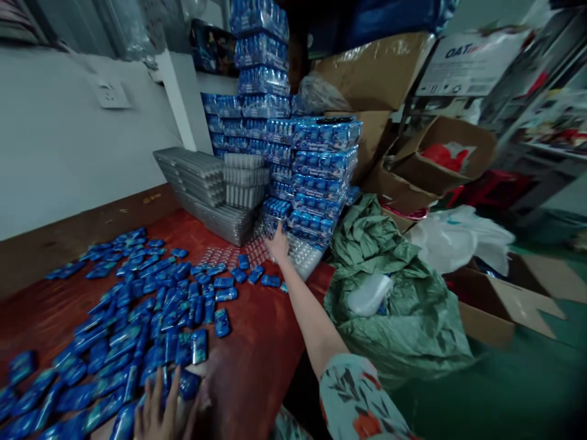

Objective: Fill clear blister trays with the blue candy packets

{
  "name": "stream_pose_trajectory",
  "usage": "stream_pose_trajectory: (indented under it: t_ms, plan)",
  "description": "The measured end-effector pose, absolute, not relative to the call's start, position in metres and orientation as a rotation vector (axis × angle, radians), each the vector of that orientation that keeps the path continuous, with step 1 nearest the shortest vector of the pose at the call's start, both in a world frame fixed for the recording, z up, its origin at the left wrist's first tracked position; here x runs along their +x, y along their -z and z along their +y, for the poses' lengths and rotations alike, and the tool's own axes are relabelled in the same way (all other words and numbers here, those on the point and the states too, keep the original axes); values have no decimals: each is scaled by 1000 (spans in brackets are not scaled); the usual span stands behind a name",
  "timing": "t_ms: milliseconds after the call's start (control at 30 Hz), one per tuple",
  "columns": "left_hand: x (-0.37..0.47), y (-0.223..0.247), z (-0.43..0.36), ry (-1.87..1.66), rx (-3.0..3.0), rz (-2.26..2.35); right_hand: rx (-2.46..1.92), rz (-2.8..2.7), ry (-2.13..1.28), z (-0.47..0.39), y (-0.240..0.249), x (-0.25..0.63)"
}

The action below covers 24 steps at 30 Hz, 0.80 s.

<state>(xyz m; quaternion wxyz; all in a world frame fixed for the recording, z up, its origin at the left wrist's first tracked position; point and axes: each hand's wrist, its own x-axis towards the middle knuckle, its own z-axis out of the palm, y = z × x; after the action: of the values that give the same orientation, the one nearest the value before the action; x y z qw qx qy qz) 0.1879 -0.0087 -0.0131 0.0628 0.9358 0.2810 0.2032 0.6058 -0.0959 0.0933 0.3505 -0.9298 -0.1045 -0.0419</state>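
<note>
Small shiny blue packets [169, 308] lie in a loose heap over the red tabletop [250, 360]. My left hand [160, 406] is at the bottom edge, its fingers spread over the near packets, touching them. My right hand [277, 245] reaches far forward to a clear plastic tray filled with blue packets [277, 209]. Its thumb points up at the tray's near edge and the other fingers seem closed on it, partly hidden. Under and beside this hand lie clear trays with rows of hollows [305, 256]. A few loose packets [270, 280] lie just in front.
Wrapped packs of blue packets [321, 165] stand in tall stacks at the back. Left of them are stacked clear trays [197, 177] against the wall. A crumpled green sheet [403, 305], white plastic bags [458, 235] and open cardboard boxes [486, 305] crowd the right side.
</note>
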Motion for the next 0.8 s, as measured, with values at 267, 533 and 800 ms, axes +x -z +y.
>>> stream_pose_trajectory:
  t_ms: [267,533,800]
  plan:
    - [449,-53,59,-281,2927,490,-2217,-324,275,-98,-84,613]
    - [511,-42,66,63,3065,612,-1923,-200,504,-181,-74,637]
    - [500,-56,55,-434,3070,722,-2050,-114,558,-199,-59,616]
